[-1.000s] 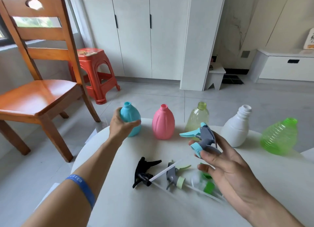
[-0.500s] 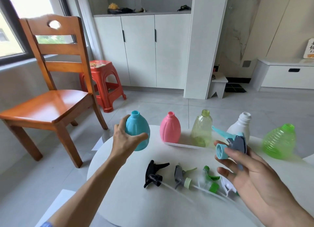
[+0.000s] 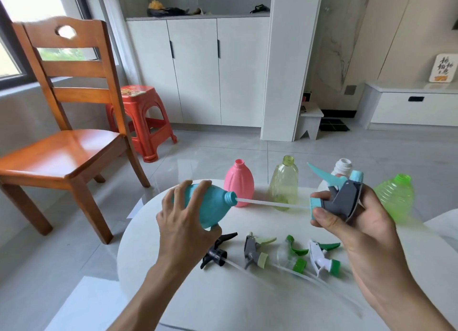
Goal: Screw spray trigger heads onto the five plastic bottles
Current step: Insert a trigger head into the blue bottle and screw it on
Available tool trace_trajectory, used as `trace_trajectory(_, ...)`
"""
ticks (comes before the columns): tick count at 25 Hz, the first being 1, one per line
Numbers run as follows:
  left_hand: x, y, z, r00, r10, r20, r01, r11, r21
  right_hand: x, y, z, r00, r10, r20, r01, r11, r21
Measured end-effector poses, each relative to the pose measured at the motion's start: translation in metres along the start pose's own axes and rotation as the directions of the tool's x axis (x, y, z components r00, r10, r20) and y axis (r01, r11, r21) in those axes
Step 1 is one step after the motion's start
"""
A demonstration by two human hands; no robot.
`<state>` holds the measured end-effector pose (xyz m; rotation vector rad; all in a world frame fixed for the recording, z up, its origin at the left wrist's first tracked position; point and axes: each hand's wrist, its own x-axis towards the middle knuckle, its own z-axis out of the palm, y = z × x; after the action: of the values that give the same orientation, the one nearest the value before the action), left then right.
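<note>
My left hand (image 3: 184, 221) grips the blue bottle (image 3: 213, 205), lifted off the round white table (image 3: 223, 293) and tipped on its side with its open neck pointing right. My right hand (image 3: 347, 221) holds the blue and grey trigger head (image 3: 340, 194). Its white dip tube (image 3: 270, 203) runs left and its tip is at the blue bottle's mouth. Pink bottle (image 3: 239, 183), yellow-clear bottle (image 3: 284, 184), white bottle (image 3: 343, 168) and green bottle (image 3: 396, 196) stand in a row behind, without heads.
Several loose trigger heads lie on the table in front: a black one (image 3: 218, 251), a grey and pale green one (image 3: 255, 251), a clear and green one (image 3: 292, 256), a white and green one (image 3: 322, 256). A wooden chair (image 3: 64, 142) and a red stool (image 3: 141, 117) stand to the left.
My left hand lifted the blue bottle off the table and tipped it sideways. My right hand turned the trigger head, bringing its tube to the bottle's mouth.
</note>
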<state>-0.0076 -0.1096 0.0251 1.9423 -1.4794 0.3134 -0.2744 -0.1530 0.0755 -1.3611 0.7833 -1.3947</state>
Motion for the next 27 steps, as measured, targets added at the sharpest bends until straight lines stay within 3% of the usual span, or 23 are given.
trace_trajectory(7, -0.008, 0.027, 0.008, 0.988, 0.139, 0.062, -0.14, 0.99, 0.008, -0.002, 0.011, 0.004, 0.998, 0.033, 0.048, -0.034, 0.999, 0.016)
trace_trajectory(12, -0.004, 0.028, 0.006, 0.997, 0.061, 0.052, -0.06, 0.998, -0.03, 0.011, 0.001, -0.02, 0.999, -0.033, -0.019, 0.033, 0.999, -0.024)
trace_trajectory(17, -0.003, 0.025, 0.006, 0.999, 0.028, 0.03, -0.028, 1.0, -0.004, 0.015, 0.005, -0.026, 0.999, -0.045, 0.006, 0.045, 0.995, -0.091)
trace_trajectory(23, -0.003, 0.021, 0.006, 0.996, -0.043, 0.076, 0.037, 0.996, 0.08, 0.018, -0.001, -0.031, 0.997, -0.077, -0.026, 0.077, 0.997, -0.026)
trace_trajectory(27, -0.007, 0.027, 0.006, 0.996, 0.05, 0.08, -0.056, 0.995, 0.082, 0.014, 0.01, -0.022, 0.999, -0.007, 0.042, 0.009, 0.999, -0.043)
